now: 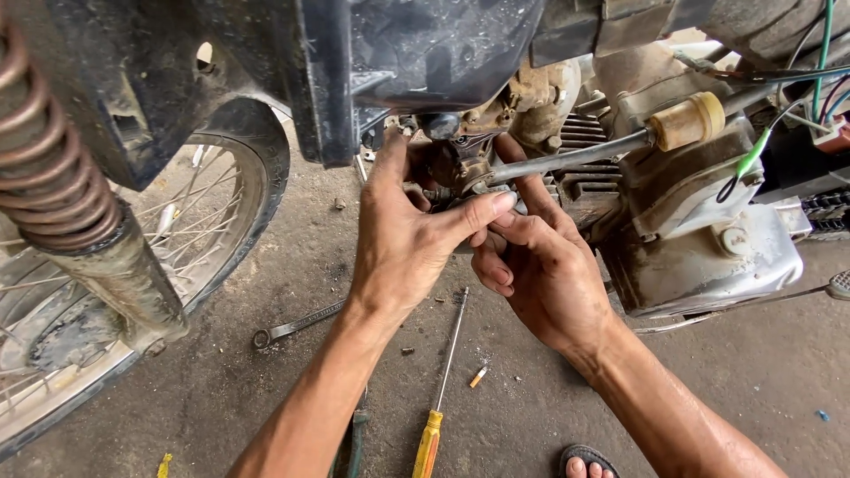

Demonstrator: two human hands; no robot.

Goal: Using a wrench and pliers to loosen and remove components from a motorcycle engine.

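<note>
Two hands at carburetor [456, 164]: left hand [403, 243] fingers pinching it, right hand [540, 265] fingers curled beneath, contents hidden. Likely slip risk: greasy small part dropping to concrete floor [761, 354] near screwdriver [443, 389].

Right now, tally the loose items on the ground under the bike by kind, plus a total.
Screwdriver with yellow handle: 1
Wrench: 1
Cigarette butt: 1
Yellow scrap: 1
Blue scrap: 1
Total: 5
Both hands, left and right, are up at the engine, touching none of these.
</note>
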